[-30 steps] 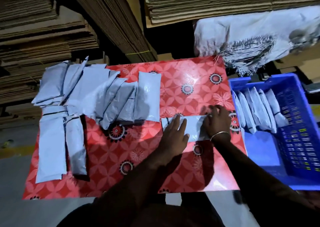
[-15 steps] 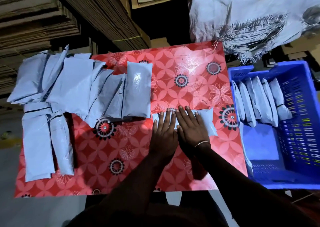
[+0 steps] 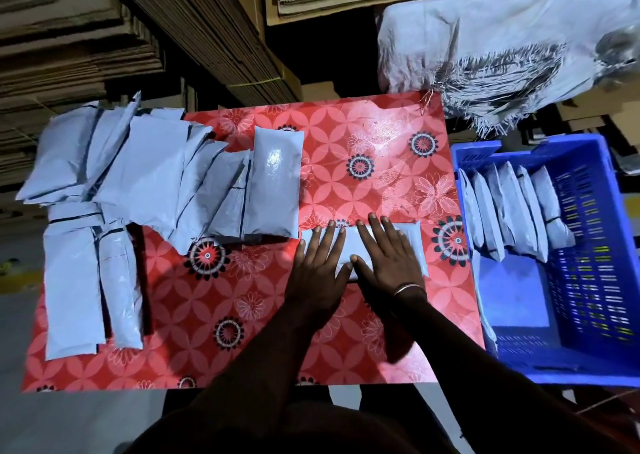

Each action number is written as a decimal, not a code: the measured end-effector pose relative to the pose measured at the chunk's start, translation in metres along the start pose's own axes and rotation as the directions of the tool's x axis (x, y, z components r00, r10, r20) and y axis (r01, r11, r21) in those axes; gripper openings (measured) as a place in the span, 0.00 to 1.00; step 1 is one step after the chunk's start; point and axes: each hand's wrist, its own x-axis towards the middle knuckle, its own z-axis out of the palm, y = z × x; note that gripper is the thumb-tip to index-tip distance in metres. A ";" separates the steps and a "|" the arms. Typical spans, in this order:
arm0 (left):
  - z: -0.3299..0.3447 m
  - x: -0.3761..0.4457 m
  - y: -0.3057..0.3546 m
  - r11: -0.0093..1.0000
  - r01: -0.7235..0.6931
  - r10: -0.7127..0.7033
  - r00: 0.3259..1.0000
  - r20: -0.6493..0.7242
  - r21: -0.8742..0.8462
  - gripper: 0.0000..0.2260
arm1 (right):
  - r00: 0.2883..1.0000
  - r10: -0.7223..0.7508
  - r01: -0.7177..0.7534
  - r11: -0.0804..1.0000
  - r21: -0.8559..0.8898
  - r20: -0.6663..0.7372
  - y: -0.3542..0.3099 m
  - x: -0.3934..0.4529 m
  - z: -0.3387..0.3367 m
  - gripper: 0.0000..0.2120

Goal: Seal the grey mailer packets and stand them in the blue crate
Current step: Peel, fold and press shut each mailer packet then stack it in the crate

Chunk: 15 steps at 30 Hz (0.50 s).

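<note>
Head view: I have left hand [image 3: 320, 266] and right hand [image 3: 386, 259] flat, fingers straight, pressing one mailer packet [image 3: 414, 245] on the table [image 3: 242, 315] (sealing step, I judge). Next: grip it, stand it in the blue crate [image 3: 588, 315].

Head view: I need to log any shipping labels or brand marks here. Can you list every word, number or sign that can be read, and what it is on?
No text can be read in this view.
Blue crate: faint raised marks on the far rim, too blurred to read.
Grey mailer packets: plain, no visible labels.
Packet under the left hand and right hand: no print shows.
</note>
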 end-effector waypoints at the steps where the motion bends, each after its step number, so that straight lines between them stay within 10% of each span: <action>1: 0.000 -0.001 -0.002 1.000 0.000 0.000 1.000 0.000 0.010 0.30 | 1.000 0.015 -0.015 1.000 0.012 -0.009 0.003 -0.002 -0.002 0.34; 9: -0.003 -0.005 -0.005 1.000 0.016 -0.016 1.000 -0.014 -0.001 0.32 | 0.987 0.158 -0.157 0.986 -0.060 0.015 0.044 -0.022 -0.021 0.38; 15: -0.030 0.013 0.005 0.974 -0.029 0.034 0.999 -0.022 0.224 0.33 | 0.993 -0.007 0.003 0.999 -0.039 -0.121 0.046 -0.009 -0.043 0.37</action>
